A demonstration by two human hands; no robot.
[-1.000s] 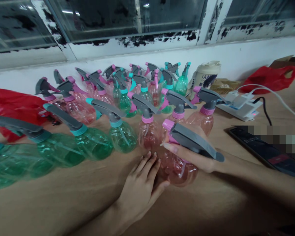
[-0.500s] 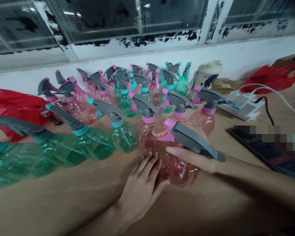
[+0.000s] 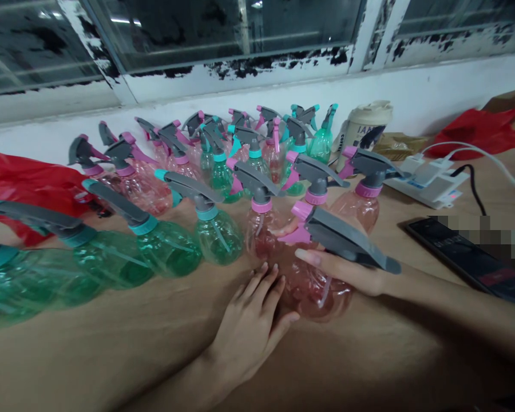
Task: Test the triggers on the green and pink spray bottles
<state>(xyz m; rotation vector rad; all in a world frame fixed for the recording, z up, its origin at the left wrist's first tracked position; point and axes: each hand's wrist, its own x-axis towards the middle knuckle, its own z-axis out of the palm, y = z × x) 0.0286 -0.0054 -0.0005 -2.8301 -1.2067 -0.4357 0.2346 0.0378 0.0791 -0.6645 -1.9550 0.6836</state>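
Observation:
A pink spray bottle (image 3: pixel 321 292) with a grey and pink trigger head stands nearest me on the table. My right hand (image 3: pixel 347 272) is wrapped round its neck below the head, thumb on the near side and a fingertip showing beyond the pink trigger. Flat on the table just left of the bottle lies my left hand (image 3: pixel 251 317), fingers stretched out; the thumb reaches toward the bottle's base, and I cannot tell whether it touches. Close behind stand other pink spray bottles (image 3: pixel 264 232). A row of green spray bottles (image 3: pixel 218 237) extends to the left.
More pink and green spray bottles crowd along the wall. A red plastic bag (image 3: pixel 26 194) lies at left, another red bag (image 3: pixel 480 131) at far right. A paper cup (image 3: pixel 364 129), a power strip (image 3: pixel 433 183) with cables and a phone (image 3: pixel 467 257) are at right.
The pink trigger was pulled in toward the neck a second ago and now sticks outward, with a right fingertip showing beyond it. My left hand stays flat. The view has shifted slightly.

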